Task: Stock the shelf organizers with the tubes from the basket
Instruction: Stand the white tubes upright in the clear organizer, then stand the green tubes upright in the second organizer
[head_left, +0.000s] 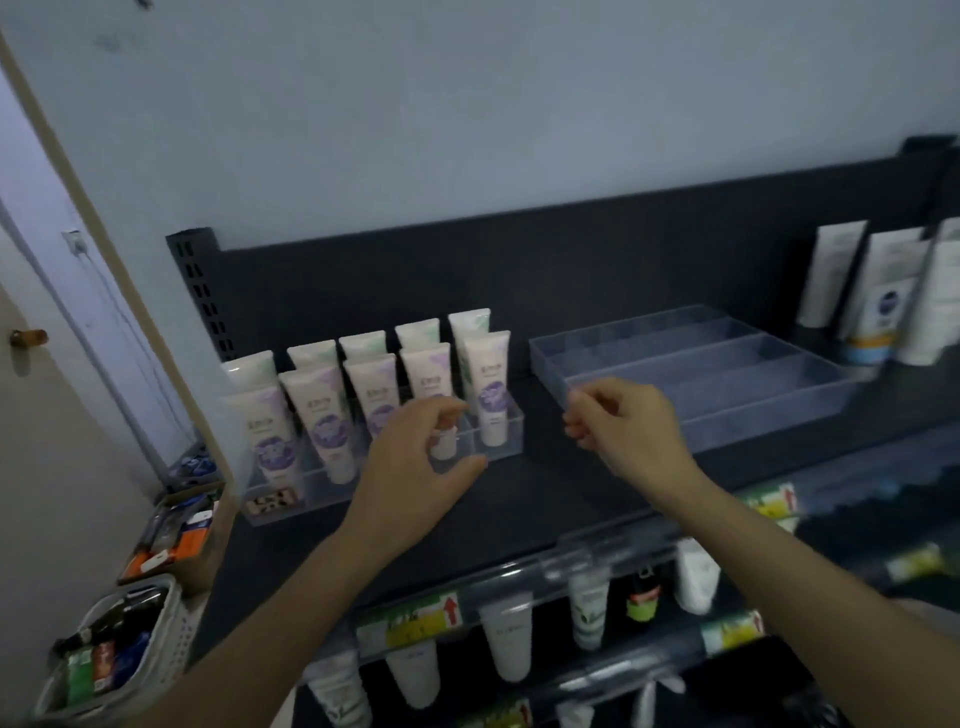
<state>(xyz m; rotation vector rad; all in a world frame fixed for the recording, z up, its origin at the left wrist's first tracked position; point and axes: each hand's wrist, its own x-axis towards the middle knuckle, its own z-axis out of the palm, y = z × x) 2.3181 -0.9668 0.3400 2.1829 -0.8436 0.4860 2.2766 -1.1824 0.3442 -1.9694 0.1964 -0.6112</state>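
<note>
My right hand (623, 431) pinches the near left corner of the empty organizer (753, 395). Just left of that tray, my left hand (415, 462) curls round the front corner of the filled organizer (498, 444), where lavender tubes (324, 421) stand cap-down. The basket (174, 639) holding more stock sits well down-left of it. A jerk on either tray, I judge, could topple those rows or slide the empty one off the shelf (519, 509).

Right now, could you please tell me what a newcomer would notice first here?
Pale tubes stand in rows in the left organizer, mid-shelf, with the left hand at their front row. To its right sits an empty organizer, the right hand holding its near corner.
</note>
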